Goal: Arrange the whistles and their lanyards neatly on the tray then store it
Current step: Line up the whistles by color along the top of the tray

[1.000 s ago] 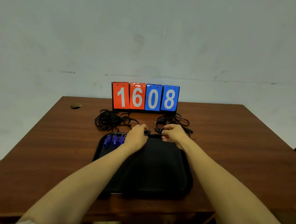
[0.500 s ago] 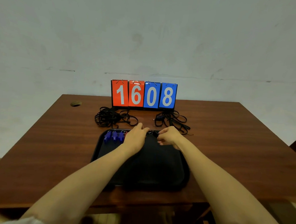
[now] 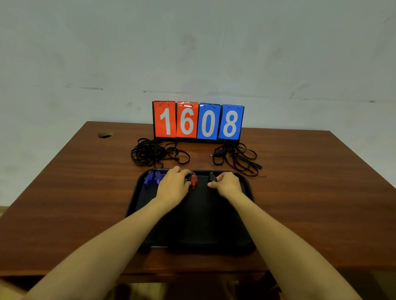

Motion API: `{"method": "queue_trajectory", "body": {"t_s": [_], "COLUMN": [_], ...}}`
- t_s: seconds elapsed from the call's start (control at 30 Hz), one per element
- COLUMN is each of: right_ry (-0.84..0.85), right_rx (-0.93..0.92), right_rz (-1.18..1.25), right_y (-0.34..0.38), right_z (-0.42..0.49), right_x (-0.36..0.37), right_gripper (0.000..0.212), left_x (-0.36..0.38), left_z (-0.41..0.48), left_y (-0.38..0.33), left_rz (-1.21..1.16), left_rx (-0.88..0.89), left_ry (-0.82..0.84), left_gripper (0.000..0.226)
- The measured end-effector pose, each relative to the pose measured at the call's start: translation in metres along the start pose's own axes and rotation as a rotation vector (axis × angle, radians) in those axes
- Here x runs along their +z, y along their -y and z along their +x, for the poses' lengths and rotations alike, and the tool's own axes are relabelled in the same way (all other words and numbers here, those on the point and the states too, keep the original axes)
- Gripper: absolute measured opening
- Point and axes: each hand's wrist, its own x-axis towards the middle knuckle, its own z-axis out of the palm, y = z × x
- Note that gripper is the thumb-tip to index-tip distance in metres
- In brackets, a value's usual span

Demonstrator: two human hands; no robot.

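Hands: left hand pinching black whistle beside red whistle | right hand pinching second black whistle | over tray

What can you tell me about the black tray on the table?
The tray is black, matte and plastic-looking, rectangular with rounded corners and a low raised rim. It lies flat on the wooden table, near the front edge. Along its far end lie blue whistles at the left and a red whistle near the middle. The left hand and right hand are over that far end, forearms crossing above it.
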Motion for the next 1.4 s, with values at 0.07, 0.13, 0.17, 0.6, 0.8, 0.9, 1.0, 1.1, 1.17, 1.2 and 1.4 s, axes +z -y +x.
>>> {"method": "queue_trajectory", "body": {"t_s": [0.07, 0.13, 0.17, 0.6, 0.8, 0.9, 1.0, 1.1, 1.17, 1.2, 1.4], "right_ry": [-0.009, -0.034, -0.044, -0.032, -0.021, 0.009, -0.004, -0.143, -0.127, -0.094, 0.004], "right_rx": [-0.003, 0.003, 0.005, -0.056, -0.068, -0.079, -0.14, -0.339, -0.397, -0.403, -0.425], "right_rz": [-0.032, -0.053, -0.061, -0.086, -0.076, -0.066, -0.079, -0.216, -0.206, -0.203, -0.199], "right_y": [-0.001, -0.002, -0.002, -0.002, -0.004, -0.005, -0.006, -0.009, -0.008, -0.007, -0.01], "right_z": [-0.001, -0.003, -0.005, 0.002, 0.003, 0.003, 0.0, -0.006, -0.011, -0.014, -0.02], "right_x": [0.007, 0.013, 0.016, 0.026, 0.025, 0.023, 0.017, 0.006, -0.003, -0.007, -0.023], "right_gripper": [0.037, 0.037, 0.037, 0.033, 0.039, 0.052, 0.062, 0.038, 0.025, 0.025, 0.038], "left_x": [0.003, 0.005, 0.006, 0.01, 0.01, 0.008, 0.005, 0.005, 0.008, 0.009, 0.017], "left_z": [-0.002, -0.004, -0.004, -0.005, -0.006, -0.006, -0.004, -0.001, 0.0, 0.001, 0.004], "left_y": [0.002, 0.003, 0.003, 0.003, 0.0, -0.003, -0.007, -0.016, -0.024, -0.029, -0.055], "left_rz": [0.011, 0.029, 0.037, -0.03, -0.111, -0.119, -0.121, -0.12, -0.119, -0.12, -0.154], "left_rx": [0.007, 0.006, 0.006, -0.02, -0.056, -0.051, -0.043, -0.02, 0.007, 0.021, 0.132], "left_ry": [-0.017, -0.039, -0.047, -0.053, -0.024, -0.018, -0.02, -0.019, -0.01, 0.0, 0.093], "left_gripper": [0.043, 0.043, 0.043, 0.042, 0.044, 0.044, 0.045, 0.043, 0.041, 0.042, 0.053]}}
